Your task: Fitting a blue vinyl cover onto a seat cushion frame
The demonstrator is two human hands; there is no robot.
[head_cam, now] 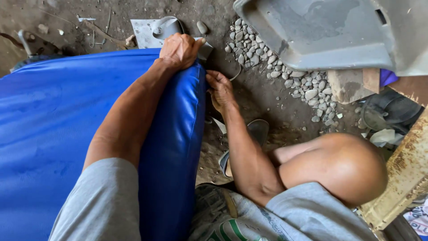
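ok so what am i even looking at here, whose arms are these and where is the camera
There is no machine here. The one picture comes from a camera worn on a person's head, looking down, so the arms are that person's own. The left hand presses on the top corner of a big blue cushion covered in shiny material. The right hand touches the cushion's side edge just below; whether it holds anything small I cannot tell. The person sits low, with a bare knee at the right and a sandal on the dirt floor. Around lie a pile of pebbles, a grey plastic panel and a rusty metal piece.
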